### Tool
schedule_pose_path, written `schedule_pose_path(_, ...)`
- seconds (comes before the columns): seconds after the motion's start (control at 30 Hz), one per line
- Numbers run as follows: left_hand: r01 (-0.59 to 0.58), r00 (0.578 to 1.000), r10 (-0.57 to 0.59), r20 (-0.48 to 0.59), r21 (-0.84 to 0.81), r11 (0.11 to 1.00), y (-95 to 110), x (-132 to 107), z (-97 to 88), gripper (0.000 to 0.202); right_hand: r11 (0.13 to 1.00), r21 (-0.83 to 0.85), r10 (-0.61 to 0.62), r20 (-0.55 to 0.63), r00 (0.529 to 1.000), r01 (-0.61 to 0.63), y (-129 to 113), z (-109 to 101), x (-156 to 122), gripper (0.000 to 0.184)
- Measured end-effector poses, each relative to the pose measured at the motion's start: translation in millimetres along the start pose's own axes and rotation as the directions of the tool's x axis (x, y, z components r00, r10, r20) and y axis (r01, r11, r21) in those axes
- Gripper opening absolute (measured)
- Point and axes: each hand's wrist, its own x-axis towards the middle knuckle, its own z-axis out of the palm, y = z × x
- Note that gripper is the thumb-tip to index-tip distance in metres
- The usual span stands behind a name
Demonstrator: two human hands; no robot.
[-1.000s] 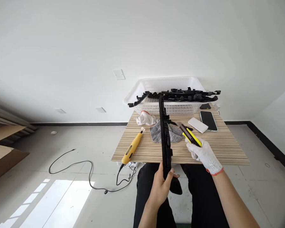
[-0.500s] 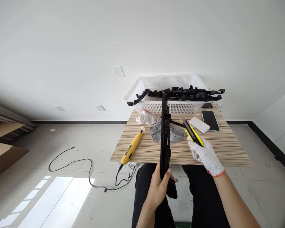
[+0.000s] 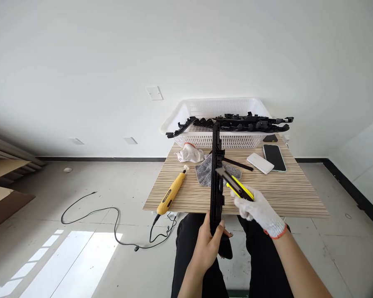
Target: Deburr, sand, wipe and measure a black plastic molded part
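Head view: light, shallow strokes should work best, steered away from your bare left hand (image 3: 207,247), which wraps around the near end of the strip (image 3: 215,198). Your gloved right hand (image 3: 261,210) is closed on the knife (image 3: 240,188), its blade (image 3: 221,171) over the strip's middle; contact cannot be told. The strip reaches over the counter (image 3: 286,192) and cloth (image 3: 203,172) toward the basket (image 3: 199,141).
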Motion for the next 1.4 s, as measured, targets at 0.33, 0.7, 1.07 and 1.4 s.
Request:
schedule_pose_path(0.33,-0.039,0.998,0.041,0.047,-0.044,0.998,2.0,-0.3,5.4,0.051,0.99,-0.136,-0.023,0.187,0.982,0.049,6.1,44.2,3.5,0.019)
schedule_pose_path(0.7,0.042,0.998,-0.043,0.055,0.025,0.999,21.2,-14.2,-20.5,0.048,0.979,-0.101,-0.169,0.082,0.982,0.177,-6.9,41.6,27.1,0.033)
schedule_pose_path(1.07,-0.095,0.992,0.072,-0.105,-0.229,0.969,1.3,2.8,9.7,0.051,0.974,0.002,-0.227,0.135,0.965,0.229,-22.0,26.7,28.1,0.045)
schedule_pose_path(1.4,-0.053,0.989,0.009,-0.149,-0.291,0.955,-4.3,2.7,-10.2,0.06,0.983,-0.12,-0.138,0.026,0.99,0.14,-33.9,-31.1,29.9,0.03)
